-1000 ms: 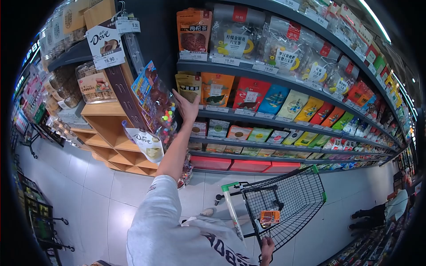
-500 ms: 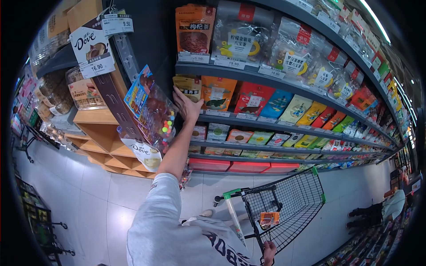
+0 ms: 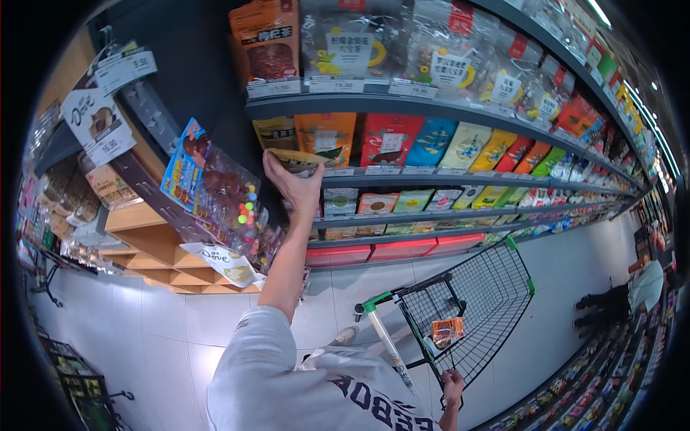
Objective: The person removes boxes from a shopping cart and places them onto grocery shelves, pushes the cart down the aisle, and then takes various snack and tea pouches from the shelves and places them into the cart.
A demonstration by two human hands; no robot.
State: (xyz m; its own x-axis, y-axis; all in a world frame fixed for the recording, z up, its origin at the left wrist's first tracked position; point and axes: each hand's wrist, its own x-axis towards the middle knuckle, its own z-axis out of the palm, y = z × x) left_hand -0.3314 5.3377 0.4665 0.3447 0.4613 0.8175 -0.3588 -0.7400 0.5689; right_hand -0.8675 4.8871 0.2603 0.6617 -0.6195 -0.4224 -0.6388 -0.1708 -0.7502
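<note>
My left hand (image 3: 293, 185) grips a yellow-brown pouch (image 3: 296, 156), tilted at the edge of the second shelf, thumb on one side and fingers on the other. Behind it stand another dark yellow pouch (image 3: 275, 132) and an orange pouch (image 3: 327, 136). Low in the view, my right hand (image 3: 452, 384) is closed at the near side of the shopping cart (image 3: 496, 302); what its fingers hold is too small to make out. An orange packet (image 3: 447, 332) lies in the cart.
Hanging candy packs (image 3: 223, 194) and a white Dove pouch (image 3: 224, 264) are left of my left forearm. Shelves (image 3: 431, 99) of pouches curve off to the right. Another person (image 3: 645, 286) stands at the far right. Wooden cubbies (image 3: 162, 248) are at left.
My left hand has drawn the yellow-brown pouch forward and tilted it out from its row. The view has shifted, and the shelves and candy packs appear further left.
</note>
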